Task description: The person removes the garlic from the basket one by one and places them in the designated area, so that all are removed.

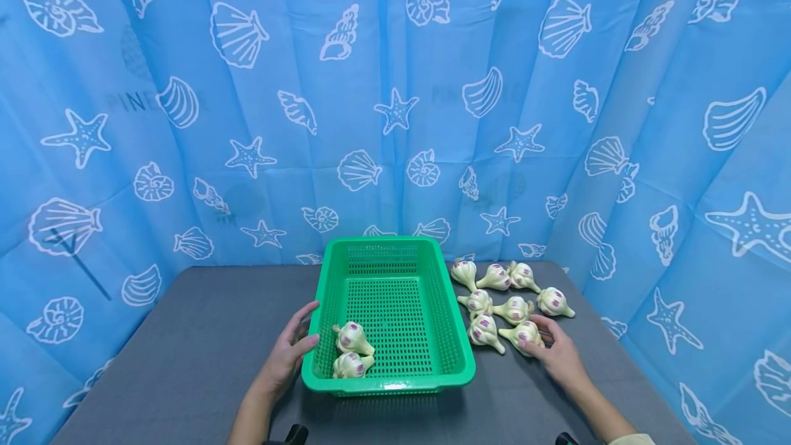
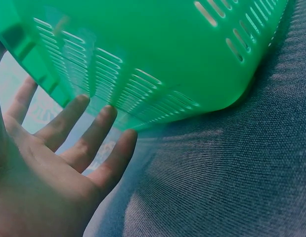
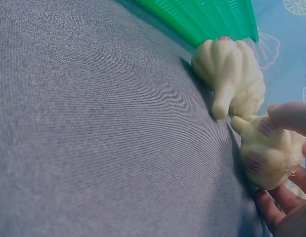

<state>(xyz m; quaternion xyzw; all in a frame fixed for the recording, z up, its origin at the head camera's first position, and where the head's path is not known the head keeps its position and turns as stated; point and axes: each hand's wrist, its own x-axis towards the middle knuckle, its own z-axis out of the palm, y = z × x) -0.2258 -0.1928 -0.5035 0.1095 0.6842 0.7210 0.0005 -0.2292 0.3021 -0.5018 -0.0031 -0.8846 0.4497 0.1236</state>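
Observation:
A green plastic basket (image 1: pixel 389 384) with slotted walls stands on the table. My left hand (image 1: pixel 285 356) is at its left side, fingers spread and fairly straight, touching the outer wall and rim; in the left wrist view the fingertips (image 2: pixel 108 112) meet the slotted wall. Two garlic bulbs, one (image 1: pixel 353 338) behind the other (image 1: pixel 349 365), lie in the basket's near left corner. To the right of the basket, my right hand (image 1: pixel 556 352) grips a garlic bulb (image 3: pixel 269 153) between thumb and fingers, low at the tabletop. Another bulb (image 3: pixel 227 69) sits beside it.
Several more garlic bulbs (image 1: pixel 514 309) lie close together on the grey cloth-covered table (image 1: pixel 235 321), right of the basket. A blue curtain (image 1: pixel 395 122) with white shell prints hangs behind the table and along both sides.

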